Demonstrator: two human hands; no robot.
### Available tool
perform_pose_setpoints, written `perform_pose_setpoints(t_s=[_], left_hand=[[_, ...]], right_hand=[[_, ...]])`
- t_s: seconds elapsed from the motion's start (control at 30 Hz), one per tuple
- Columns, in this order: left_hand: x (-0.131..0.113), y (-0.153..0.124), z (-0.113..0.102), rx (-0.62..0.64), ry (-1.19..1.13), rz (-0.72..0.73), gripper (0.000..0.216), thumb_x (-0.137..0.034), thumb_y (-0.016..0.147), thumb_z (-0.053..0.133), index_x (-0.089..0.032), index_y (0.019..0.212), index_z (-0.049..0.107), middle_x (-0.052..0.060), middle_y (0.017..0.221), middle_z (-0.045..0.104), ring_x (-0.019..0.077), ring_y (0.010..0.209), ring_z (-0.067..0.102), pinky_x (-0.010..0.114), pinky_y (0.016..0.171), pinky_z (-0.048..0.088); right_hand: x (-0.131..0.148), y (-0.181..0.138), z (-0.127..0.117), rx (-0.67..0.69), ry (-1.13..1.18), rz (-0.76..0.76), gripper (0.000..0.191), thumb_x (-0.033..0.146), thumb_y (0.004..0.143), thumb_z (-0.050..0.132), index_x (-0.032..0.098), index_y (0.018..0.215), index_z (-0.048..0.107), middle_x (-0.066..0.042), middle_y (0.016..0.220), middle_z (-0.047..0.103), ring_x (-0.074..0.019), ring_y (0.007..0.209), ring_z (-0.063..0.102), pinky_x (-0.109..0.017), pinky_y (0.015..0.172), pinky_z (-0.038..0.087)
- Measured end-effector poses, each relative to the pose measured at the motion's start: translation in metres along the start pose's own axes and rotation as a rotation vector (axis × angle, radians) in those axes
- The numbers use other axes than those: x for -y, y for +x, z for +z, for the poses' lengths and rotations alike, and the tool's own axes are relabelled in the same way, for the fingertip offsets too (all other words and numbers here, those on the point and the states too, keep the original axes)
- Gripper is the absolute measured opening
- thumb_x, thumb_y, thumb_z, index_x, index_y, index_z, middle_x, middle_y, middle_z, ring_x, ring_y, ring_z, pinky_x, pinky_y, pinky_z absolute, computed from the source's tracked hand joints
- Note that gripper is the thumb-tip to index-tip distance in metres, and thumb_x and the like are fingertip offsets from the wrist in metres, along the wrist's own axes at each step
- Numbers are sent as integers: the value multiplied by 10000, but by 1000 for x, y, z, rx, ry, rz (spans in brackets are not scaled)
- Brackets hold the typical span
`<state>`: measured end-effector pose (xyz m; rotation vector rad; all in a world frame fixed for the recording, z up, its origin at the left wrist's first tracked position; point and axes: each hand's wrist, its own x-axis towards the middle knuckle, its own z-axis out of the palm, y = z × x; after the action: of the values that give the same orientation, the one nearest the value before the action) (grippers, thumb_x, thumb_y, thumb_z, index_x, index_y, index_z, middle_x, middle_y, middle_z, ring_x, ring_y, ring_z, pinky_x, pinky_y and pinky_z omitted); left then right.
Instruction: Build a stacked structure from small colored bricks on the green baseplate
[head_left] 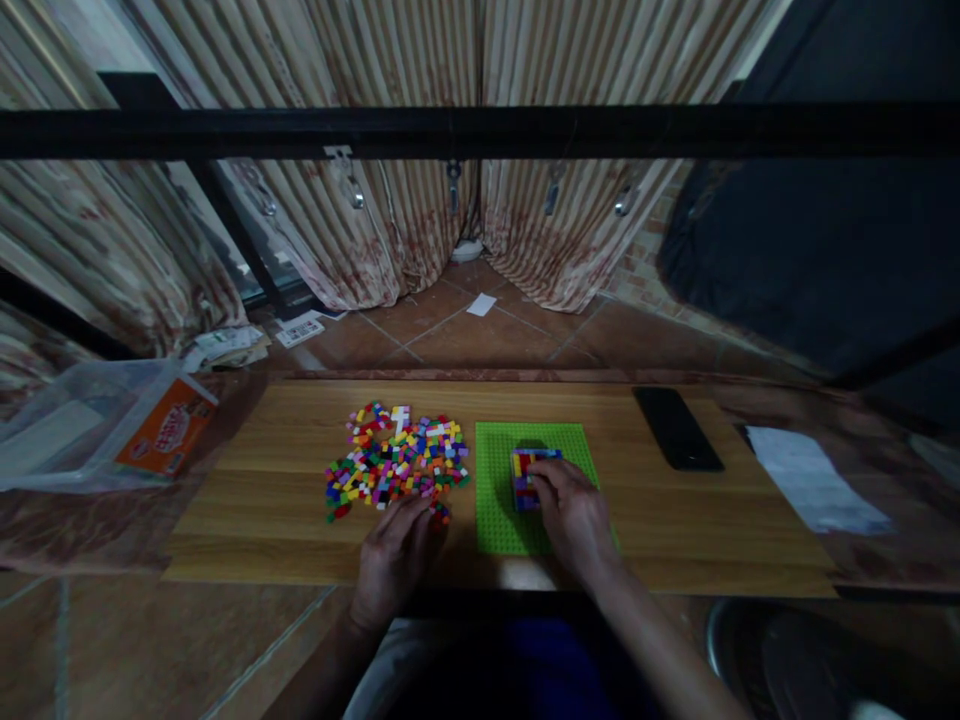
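A pile of small coloured bricks [395, 462] lies on the wooden board [285, 500] left of centre. A green baseplate [502, 520] sits beside it, with a small multicoloured brick block [529, 472] built on it. My right hand [574, 515] rests on the baseplate, its fingers curled against the right side of the block. My left hand [396, 560] lies at the near edge of the pile, fingers bent down onto a few loose bricks; whether it holds any is hidden.
A black phone [677, 428] lies at the board's far right, with a white paper [814, 478] beyond it. A clear plastic bag with an orange label [161, 430] sits left. A black bar [480, 130] crosses overhead before curtains.
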<state>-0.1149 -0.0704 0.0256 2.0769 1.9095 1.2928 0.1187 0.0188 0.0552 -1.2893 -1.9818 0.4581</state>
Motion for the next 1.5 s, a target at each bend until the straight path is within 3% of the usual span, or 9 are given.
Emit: perform_pose_setpoints(t_s=[0.17, 0.63, 1.5], left_hand=[[1, -3, 1, -4, -25, -54, 183, -201, 916, 535, -207, 1068, 636, 62, 1018, 708, 151, 920, 689, 265, 820, 586], [1, -3, 1, 4, -75, -97, 168, -210, 899, 560, -203, 1040, 651, 59, 1003, 714, 151, 909, 689, 253, 792, 580], [-4, 0, -2, 27, -89, -124, 166, -227, 904, 550, -208, 1024, 663, 61, 1004, 718, 157, 911, 691, 268, 802, 581]], right_hand=[[-2, 3, 6, -6, -44, -48, 192, 218, 916, 517, 227, 897, 708, -57, 991, 705, -234, 947, 581, -410, 877, 460], [-4, 1, 10, -107, 32, 122, 167, 295, 869, 590, 262, 877, 754, -76, 1047, 668, -248, 1005, 555, -452, 901, 435], [-10, 8, 2, 19, 48, 69, 204, 329, 882, 547, 254, 837, 732, -72, 1019, 671, -252, 994, 559, -460, 920, 450]])
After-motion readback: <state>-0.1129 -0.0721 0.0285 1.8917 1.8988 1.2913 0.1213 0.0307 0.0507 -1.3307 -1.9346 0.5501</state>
